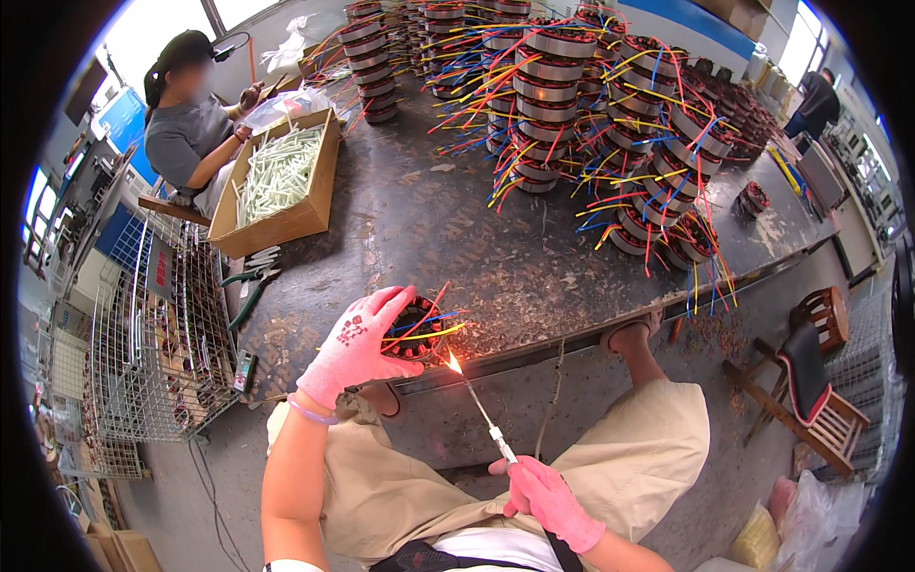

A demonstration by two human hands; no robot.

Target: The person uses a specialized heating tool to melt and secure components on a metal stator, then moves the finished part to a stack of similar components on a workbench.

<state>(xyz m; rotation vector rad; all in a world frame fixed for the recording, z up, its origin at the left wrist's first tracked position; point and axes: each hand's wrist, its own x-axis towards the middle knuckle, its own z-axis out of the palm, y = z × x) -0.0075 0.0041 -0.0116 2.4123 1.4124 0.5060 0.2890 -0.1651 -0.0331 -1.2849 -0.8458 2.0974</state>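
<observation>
My left hand (357, 345), in a pink glove, grips a motor stator (416, 329) from its left side at the front edge of the dark table (400, 214). Red, blue and yellow wires (434, 331) stick out of the stator to the right. In my right hand (548, 500), also pink-gloved, is a slim torch (499, 442) with a white handle, its thin metal tube slanting up and left. A small orange flame (454, 363) burns at the tube's tip, just right of the stator and below the wire ends.
Tall stacks of wired stators (550, 105) stand at the back and right, with one small stator (752, 198) apart. A cardboard box (319, 195) of pale tubes sits left, near pliers (252, 291). Another person (186, 124) sits beyond it. Wire racks (157, 334) flank the left; a chair (810, 381) stands right.
</observation>
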